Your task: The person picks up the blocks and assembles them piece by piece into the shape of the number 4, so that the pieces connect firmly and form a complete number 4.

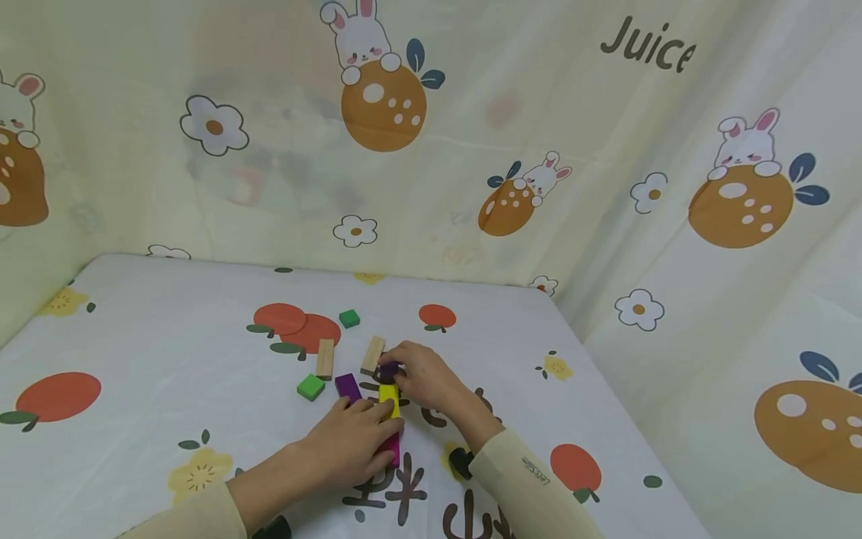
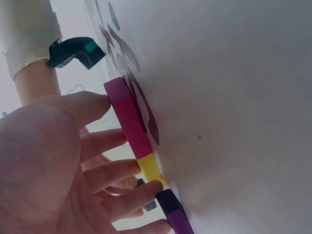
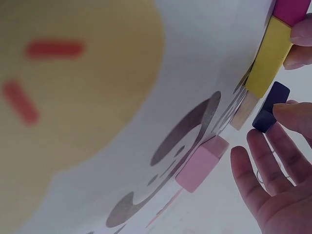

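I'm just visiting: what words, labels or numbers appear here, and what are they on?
"Juice": on the hanging cloth at the back.
Brown characters on the tablecloth: partly covered or cut off, so not surely readable.
Small dark print on the right sleeve: too small and blurred.
No writing shows on the blocks.

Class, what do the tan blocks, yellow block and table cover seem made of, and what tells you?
Tan blocks: probably bare wood, matt, judging by their natural pale tone.
Yellow block: likely matt painted wood, though plastic is possible; the even colour shows no clear grain.
Table cover: perhaps plastic or coated cloth, smooth, with flat printed fruit.
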### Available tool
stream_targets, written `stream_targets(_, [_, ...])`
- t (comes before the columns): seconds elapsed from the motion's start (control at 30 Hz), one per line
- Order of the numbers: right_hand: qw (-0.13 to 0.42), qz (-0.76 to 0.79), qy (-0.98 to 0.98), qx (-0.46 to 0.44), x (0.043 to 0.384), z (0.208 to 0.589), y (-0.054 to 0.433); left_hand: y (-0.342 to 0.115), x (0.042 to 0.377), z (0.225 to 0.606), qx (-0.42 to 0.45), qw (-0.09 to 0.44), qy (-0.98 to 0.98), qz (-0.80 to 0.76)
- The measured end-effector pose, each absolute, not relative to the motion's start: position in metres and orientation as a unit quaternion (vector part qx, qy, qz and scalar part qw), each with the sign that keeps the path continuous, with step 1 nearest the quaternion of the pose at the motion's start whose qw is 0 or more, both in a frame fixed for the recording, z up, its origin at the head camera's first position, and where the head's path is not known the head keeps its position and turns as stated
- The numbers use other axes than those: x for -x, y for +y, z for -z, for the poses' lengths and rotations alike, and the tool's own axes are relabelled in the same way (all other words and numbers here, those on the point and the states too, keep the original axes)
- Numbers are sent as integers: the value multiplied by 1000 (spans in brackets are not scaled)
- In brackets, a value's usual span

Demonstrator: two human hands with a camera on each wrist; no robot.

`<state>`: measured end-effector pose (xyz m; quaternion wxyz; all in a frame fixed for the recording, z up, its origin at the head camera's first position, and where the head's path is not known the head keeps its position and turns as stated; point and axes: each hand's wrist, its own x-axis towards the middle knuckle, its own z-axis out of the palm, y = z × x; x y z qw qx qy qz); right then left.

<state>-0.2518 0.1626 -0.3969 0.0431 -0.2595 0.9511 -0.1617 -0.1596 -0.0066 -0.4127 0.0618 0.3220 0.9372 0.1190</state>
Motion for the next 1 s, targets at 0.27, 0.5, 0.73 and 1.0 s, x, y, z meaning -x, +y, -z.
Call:
stream_targets(0.27, [54, 176, 948, 260, 251, 400, 164, -7, 159, 414, -326, 55, 937, -116])
stream_targets(0.5, [66, 181, 947, 258, 251, 401, 163, -7, 159, 415, -327, 51, 936, -118])
stream_targets(0.73, [65, 173, 948, 258, 251, 401, 164, -7, 159, 416, -328, 46, 936, -118])
stream_targets(1.0, [77, 181, 946, 257, 252, 401, 166, -7, 160, 415, -328, 44, 936, -118])
